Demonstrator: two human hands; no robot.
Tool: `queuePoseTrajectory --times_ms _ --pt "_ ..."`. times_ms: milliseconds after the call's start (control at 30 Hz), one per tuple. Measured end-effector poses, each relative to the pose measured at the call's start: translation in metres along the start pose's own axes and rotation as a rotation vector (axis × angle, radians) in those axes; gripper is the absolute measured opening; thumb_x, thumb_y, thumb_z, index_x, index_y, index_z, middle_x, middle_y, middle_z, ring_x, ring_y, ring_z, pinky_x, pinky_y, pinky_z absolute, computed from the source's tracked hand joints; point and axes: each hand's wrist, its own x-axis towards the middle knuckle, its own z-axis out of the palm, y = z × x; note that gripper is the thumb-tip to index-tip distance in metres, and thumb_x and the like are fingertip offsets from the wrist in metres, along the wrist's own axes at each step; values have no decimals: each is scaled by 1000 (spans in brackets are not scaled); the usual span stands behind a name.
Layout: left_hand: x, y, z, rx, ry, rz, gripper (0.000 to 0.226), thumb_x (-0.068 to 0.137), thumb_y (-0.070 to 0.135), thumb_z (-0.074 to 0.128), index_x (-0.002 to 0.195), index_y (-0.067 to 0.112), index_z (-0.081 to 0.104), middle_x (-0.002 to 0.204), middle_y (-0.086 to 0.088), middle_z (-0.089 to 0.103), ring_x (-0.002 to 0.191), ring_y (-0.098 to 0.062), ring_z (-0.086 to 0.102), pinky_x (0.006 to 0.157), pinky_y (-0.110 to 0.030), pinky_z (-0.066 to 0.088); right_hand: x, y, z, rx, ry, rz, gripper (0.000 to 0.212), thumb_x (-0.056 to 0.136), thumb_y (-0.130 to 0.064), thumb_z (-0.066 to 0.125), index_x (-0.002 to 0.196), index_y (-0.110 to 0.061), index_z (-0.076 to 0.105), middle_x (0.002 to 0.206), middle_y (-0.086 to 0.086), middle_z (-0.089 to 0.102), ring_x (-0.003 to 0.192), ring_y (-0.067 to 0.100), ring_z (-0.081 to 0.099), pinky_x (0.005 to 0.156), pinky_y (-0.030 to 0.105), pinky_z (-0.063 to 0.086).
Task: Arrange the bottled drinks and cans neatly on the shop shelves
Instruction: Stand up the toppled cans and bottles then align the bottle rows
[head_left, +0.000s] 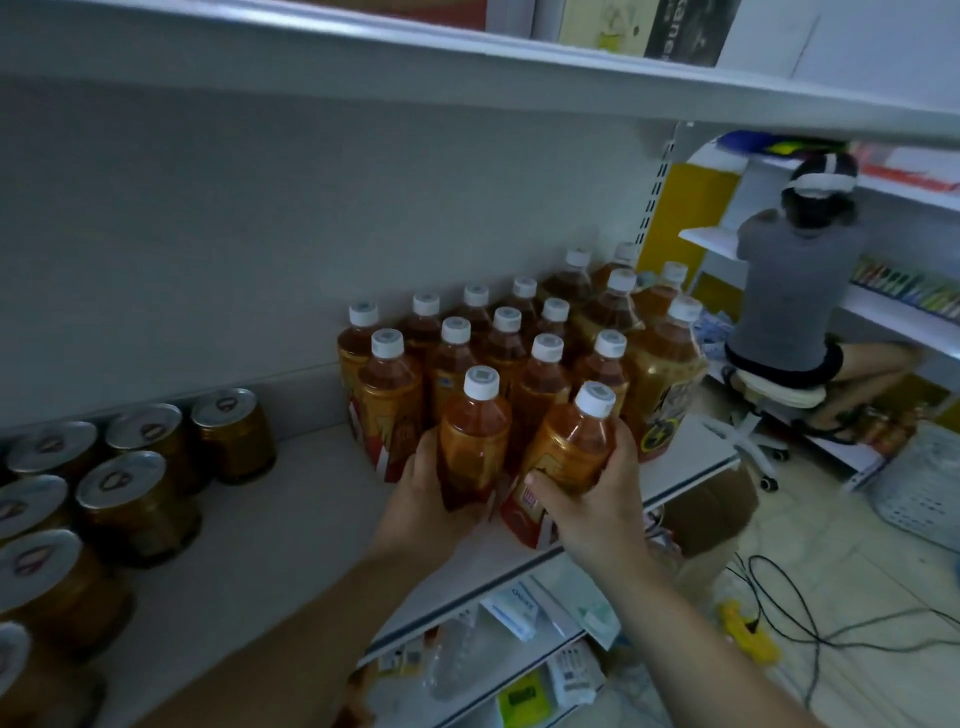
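Bottles (474, 431) amber with white caps (481, 382), red-and-gold labels. Cans (137, 506) brown-gold, silver tops. Shelf (291, 519) white. Big bottle (667, 384) has a gold, black and yellow label. Far panel (691, 208) yellow.

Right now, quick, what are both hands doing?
Left hand: closed around the front-left tea bottle on the shelf.
Right hand: closed around the front-right tea bottle, which is tilted.

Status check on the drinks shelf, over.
Left hand and right hand each grip a front bottle. Bottles upright, grouped. Cans at left, apart. Nothing in the way.
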Motion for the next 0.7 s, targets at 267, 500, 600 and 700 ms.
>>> queuePoseTrajectory --times_ms 267,500,600,700 --pt "19 9 34 135 191 -135 105 62 39 78 146 26 17 143 -3 28 130 -26 34 101 -40 36 12 18 -18 -59 -119 -180 102 67 -50 77 145 -36 14 131 -6 33 117 5 33 93 32 34" --pt "24 12 49 254 304 -139 102 67 28 81 146 21 16 143 -8 32 126 -30 40 97 -39 38 19 23 -19 -38 -220 -264 101 71 -49 73 143 -49 2 150 -3 28 134 13 29 102 28 26" --pt "15 8 44 264 273 -174 98 68 37 79 145 20 19 141 -9 36 123 -31 43 93 -37 40 18 28 -22 -24 -231 -274 102 72 -44 78 144 -46 5 149 0 30 132 15 31 101 27 27" --pt "-8 -10 19 551 192 -230 78 77 48 69 141 24 32 141 -4 39 125 -29 39 97 -36 37 15 29 -25 -15 -228 -284 98 74 -42 77 144 -44 8 149 1 31 132 16 34 100 27 29"
